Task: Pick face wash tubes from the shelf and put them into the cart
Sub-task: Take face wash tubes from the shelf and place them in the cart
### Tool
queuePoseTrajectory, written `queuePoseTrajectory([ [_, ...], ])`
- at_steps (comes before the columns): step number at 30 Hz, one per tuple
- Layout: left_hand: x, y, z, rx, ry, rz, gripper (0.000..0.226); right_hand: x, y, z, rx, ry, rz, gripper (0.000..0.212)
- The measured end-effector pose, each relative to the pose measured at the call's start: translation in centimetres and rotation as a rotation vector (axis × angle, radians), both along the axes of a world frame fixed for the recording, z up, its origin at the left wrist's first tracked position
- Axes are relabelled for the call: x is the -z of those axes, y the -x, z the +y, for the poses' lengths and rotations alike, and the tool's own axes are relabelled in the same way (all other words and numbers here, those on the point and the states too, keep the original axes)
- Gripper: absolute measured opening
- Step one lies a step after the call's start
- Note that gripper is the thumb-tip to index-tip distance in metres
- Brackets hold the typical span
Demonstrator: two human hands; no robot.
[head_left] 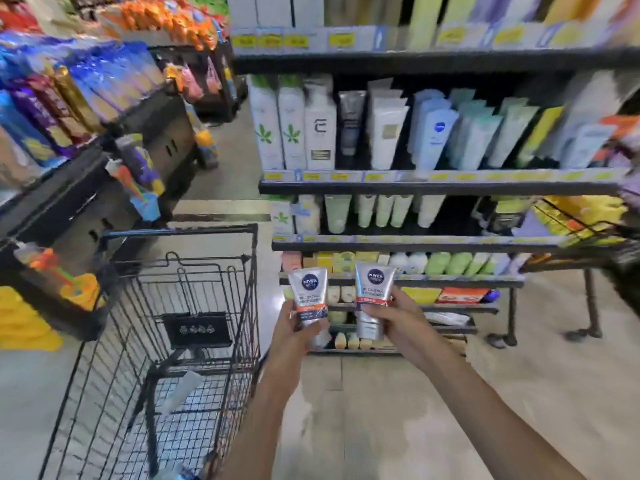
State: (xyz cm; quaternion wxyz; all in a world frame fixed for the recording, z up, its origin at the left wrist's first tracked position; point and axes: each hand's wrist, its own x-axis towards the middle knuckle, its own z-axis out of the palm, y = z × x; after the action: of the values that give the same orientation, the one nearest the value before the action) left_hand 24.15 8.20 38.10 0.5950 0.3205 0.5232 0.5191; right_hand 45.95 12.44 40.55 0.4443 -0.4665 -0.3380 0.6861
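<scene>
The person is standing in a shop aisle, holding up two silver face wash tubes in front of the shelf [398, 188]. The left hand [298, 327] is gripping the left tube [308, 296] around its lower half, fingers and thumb curled round it, so this grip is closed on the tube. The right hand [391, 317] is holding the right tube [372, 299] the same way, thumb across the front and fingers wrapped behind. Both tubes are standing nearly upright, long axis running up and down, flat crimped ends on top and caps hidden low by the palms. They are sitting side by side, just apart, each leaning slightly outward at the top.

The cart [180, 258] is waiting to the left of both hands, its wire basket open at the top and lower than the tubes. The left hand is the nearer one, just beside the cart's right rim; the right hand is a little further off. Judging from this, the coming move is calling for a sweep leftward and down over that rim, the left tube likely going first. A pale tube [183, 389] is already lying slantwise in the basket.
</scene>
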Motion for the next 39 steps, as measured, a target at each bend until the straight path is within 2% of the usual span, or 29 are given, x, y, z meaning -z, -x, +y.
queuePoseTrajectory([
  [5,-0.7,-11.0,1.5,0.148,0.002,0.004,0.061,0.0,-11.1,-2.4,0.145,-0.007,-0.02,0.067],
  [8,-0.5,-17.6,1.9,0.239,0.003,0.005,0.063,0.1,-17.7,-3.5,0.217,-0.02,-0.005,0.068],
  [16,-0.2,-34.5,2.2,0.314,-0.009,0.081,0.055,1.2,-34.0,-5.0,0.264,-0.051,-0.034,0.075],
  [20,-0.5,-41.3,2.3,0.309,-0.011,0.096,0.049,1.7,-40.5,-5.1,0.286,-0.046,-0.01,0.097],
  [22,-0.7,-44.0,2.4,0.313,-0.002,0.093,0.05,2.0,-43.1,-4.8,0.299,-0.045,0.002,0.101],
  [27,-0.6,-48.4,4.2,0.306,0.021,0.094,0.049,1.3,-47.9,-2.8,0.311,-0.055,-0.025,0.061],
  [30,-0.4,-50.2,6.2,0.314,0.004,0.129,0.049,1.4,-49.7,-0.7,0.312,-0.038,-0.024,0.058],
  [35,0.3,-53.6,11.3,0.28,-0.029,0.151,0.048,1.6,-52.3,3.9,0.293,-0.034,-0.035,0.071],
  [39,0.7,-55.7,15.4,0.269,-0.09,0.205,0.043,0.9,-54.2,7.6,0.275,-0.016,-0.034,0.064],
])
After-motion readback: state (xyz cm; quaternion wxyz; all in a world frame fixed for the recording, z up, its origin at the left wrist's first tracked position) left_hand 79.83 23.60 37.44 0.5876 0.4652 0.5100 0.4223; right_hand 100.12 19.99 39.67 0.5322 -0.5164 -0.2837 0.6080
